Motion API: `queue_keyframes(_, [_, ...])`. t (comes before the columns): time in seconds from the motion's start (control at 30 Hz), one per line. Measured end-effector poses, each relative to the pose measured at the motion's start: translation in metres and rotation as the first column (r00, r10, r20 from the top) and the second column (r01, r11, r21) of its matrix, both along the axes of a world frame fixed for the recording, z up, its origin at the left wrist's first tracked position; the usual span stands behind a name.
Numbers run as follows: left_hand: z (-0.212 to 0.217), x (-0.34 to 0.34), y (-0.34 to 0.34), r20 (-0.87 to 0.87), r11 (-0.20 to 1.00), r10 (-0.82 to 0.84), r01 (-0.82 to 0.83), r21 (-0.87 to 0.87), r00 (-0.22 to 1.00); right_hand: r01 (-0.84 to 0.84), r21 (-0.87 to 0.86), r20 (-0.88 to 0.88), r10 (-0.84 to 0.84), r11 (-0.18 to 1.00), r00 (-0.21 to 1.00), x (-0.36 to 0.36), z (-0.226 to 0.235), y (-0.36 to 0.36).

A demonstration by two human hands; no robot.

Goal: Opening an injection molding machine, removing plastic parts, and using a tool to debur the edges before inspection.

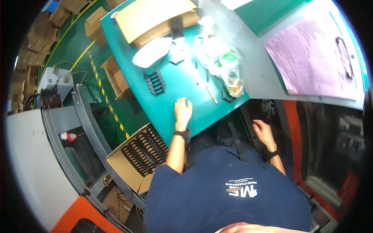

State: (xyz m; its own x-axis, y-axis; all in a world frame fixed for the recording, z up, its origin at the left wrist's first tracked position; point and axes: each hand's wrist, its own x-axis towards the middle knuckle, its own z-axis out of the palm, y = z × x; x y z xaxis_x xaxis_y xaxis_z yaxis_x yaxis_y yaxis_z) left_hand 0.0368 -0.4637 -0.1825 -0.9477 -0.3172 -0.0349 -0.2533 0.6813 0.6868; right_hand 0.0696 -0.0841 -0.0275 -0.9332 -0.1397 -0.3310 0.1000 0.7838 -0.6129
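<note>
My left hand (183, 112) rests on or just above the near part of the green tabletop (206, 113), fingers stretched out and nothing in it. Farther away is a small group of black ribbed plastic parts (155, 82), apart from the hand. My right hand (264, 133) hangs beyond the table's right front edge, its fingers loosely bent, with no object visible in it. Between the hands and the clear plastic bags (217, 54) lie a thin pen-like tool (211, 95) and a small black angled piece (227, 97). A bag with small brass-coloured pieces (236, 89) sits beside them.
An open carton (130, 171) of black parts stands low at the left. Flattened cardboard (155, 17) and a white bag (152, 51) lie at the table's far end. A pinkish paper sheet (311, 58) lies at the right. Metal rails (91, 124) run along the left.
</note>
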Motion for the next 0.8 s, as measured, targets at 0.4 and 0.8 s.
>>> queue_keyframes(0.4, [0.017,-0.001,0.087,0.387,0.885,-0.459,0.448,0.125,0.8,0.934,-0.095,-0.986,-0.094,-0.344,-0.135,0.339,0.085,0.33])
queue_keyframes(0.8, [0.077,0.007,0.145,0.162,0.684,-0.727,0.724,0.089,0.667,0.802,-0.494,-0.42,-0.716,-0.335,-0.558,0.385,0.135,0.391])
